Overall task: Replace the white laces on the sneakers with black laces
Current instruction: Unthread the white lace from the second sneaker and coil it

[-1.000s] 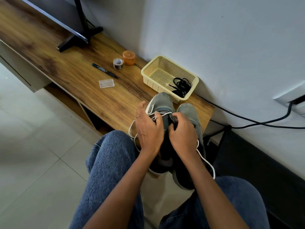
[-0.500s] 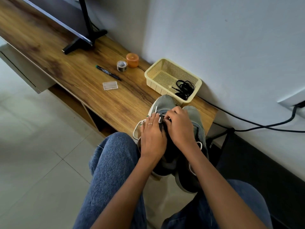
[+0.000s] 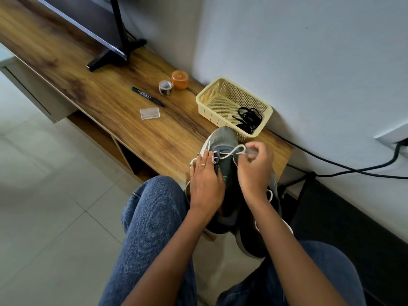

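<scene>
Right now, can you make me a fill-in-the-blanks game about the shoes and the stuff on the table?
1. The black laces lie inside the yellow ____.
2. The right hand pulls a loop of the ____ lace out of the grey sneaker.
3. The roll of tape stands beside the ____ candle.
4. The left hand rests on the sneaker and wears a ____.

Missing words: basket; white; orange; ring

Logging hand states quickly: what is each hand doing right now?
Left hand: open, fingers flat on the left sneaker.
Right hand: fingers pinching the white lace.
</scene>
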